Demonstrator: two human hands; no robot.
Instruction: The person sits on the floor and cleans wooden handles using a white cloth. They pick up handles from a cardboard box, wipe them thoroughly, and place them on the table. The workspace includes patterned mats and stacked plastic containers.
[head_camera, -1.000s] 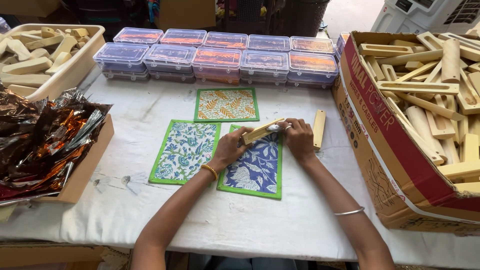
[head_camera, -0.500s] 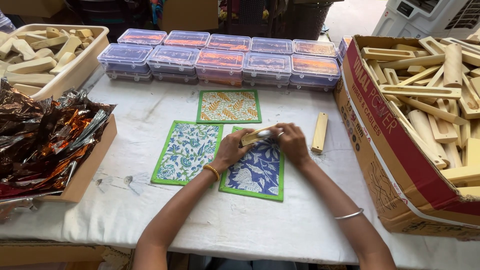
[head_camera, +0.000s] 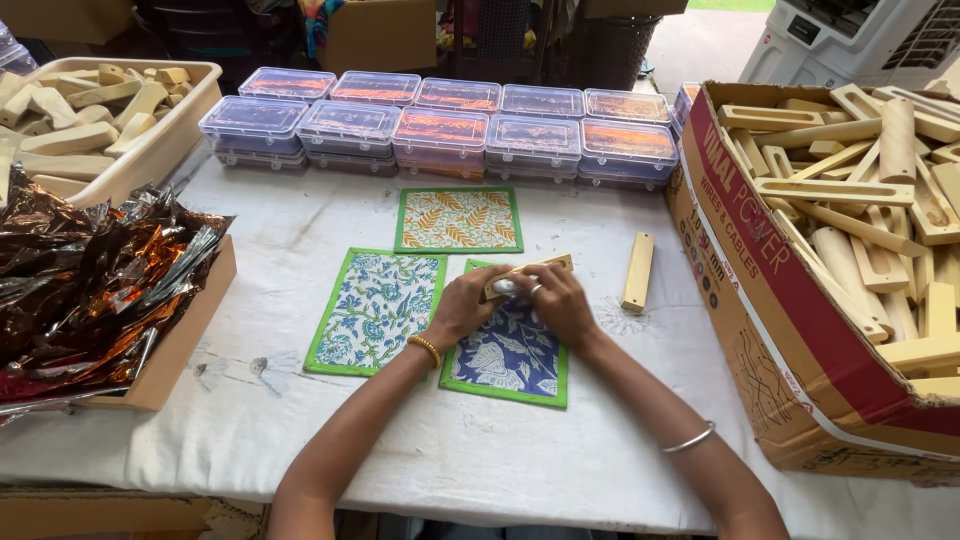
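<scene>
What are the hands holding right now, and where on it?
Both hands, left and right, hold a wooden piece by its lower end, above the blue mat.

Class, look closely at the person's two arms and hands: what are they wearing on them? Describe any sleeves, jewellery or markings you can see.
Both forearms are bare, with no sleeves in view. The left hand has a beaded gold-coloured bracelet at the wrist. The right hand has a silver-coloured ring on one finger, and a thin plain silver-coloured bangle sits further up that forearm. No gloves or markings show.

Left hand (head_camera: 468, 305) and right hand (head_camera: 560, 303) side by side, each grip closed, forearms converging.
</scene>
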